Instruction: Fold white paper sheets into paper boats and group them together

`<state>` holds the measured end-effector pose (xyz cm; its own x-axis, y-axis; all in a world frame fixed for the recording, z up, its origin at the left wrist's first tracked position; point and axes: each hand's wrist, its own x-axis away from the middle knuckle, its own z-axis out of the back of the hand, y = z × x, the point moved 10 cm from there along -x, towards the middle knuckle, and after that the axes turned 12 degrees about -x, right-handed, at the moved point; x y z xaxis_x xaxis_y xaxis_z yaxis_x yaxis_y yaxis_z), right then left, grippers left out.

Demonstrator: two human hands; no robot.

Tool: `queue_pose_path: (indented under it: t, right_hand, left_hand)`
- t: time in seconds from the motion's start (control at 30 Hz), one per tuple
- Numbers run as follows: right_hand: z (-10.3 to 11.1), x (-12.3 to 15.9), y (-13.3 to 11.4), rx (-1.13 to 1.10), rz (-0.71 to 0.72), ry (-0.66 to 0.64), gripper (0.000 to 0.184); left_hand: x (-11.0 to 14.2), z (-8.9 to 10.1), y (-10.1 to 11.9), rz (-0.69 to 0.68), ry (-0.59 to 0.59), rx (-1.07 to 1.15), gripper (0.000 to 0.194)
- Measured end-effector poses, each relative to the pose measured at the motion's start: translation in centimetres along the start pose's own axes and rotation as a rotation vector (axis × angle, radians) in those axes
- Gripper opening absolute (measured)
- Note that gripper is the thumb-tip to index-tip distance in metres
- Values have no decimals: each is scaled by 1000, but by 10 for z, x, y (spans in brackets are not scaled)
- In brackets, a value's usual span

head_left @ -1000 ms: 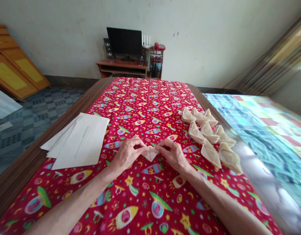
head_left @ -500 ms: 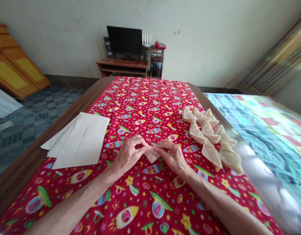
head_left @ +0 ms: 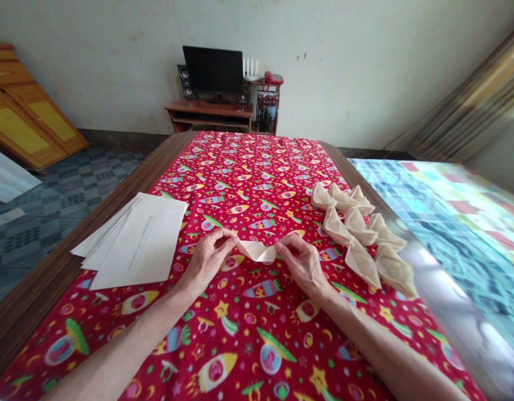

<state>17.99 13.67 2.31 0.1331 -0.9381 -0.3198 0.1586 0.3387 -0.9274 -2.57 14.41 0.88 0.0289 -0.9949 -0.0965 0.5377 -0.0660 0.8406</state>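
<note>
Pinching the left end of the small folded paper (head_left: 259, 252) between thumb and forefinger of the left hand (head_left: 209, 259); pinching the right end, as far as visible, in the same manner with the right hand (head_left: 302, 264). Stretched between both hands, with sagging middle and creases visible there, above the red cloth (head_left: 231, 345). Not possible to tell from this view about contact with the cloth.

Probably at the step of opening the folds by both ends. For doing this well, pull gently and with equal force to each side, because of possible tearing at the thin ends. Better to keep the pinch only at the tips, so as not to crush the middle, and to hold both ends at one height. In case of resistance, stop and loosen the layers first.

Further to the right, beyond the right hand, a group of folded paper pieces (head_left: 360, 262) with raised points: useful for comparing the shape. To the left, apart from the left hand, a fanned stack of paper sheets (head_left: 143, 245), reaching over the wooden table edge (head_left: 129, 192); best to leave untouched meanwhile.
</note>
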Motion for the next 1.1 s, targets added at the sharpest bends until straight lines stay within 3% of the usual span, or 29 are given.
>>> queue_pose_path:
  t: [0.17,0.3,0.4,0.6,0.7,0.77,0.83,1.0,1.1]
  right_hand:
    - [10,-1,4,118,5,52,25]
    - [9,2,0,295,74,18,22]
    - [2,3,0,442,116,-50,21]
    - [-6,5,-1,650,171,-100,16]
    - [-8,5,-3,701,185,-95,14]
    - [-8,6,-5,726,189,-85,14]
    - [-9,6,-5,752,185,-78,14]
    - [-9,6,-3,825,177,-64,14]
    - [-12,11,-10,877,227,-69,12]
  left_hand:
    - [-1,6,0,-28,-2,-119,23]
    - [-1,7,11,-191,23,-345,18]
    - [3,0,20,-338,47,-504,15]
    - [12,-16,29,-451,66,-771,14]
    - [27,-34,46,-655,-65,-788,47]
    - [40,-50,51,-777,-227,-811,56]
    - [50,-59,51,-814,-324,-840,59]
    - [59,-65,46,-773,-352,-864,63]
    - [62,-66,45,-754,-337,-874,56]
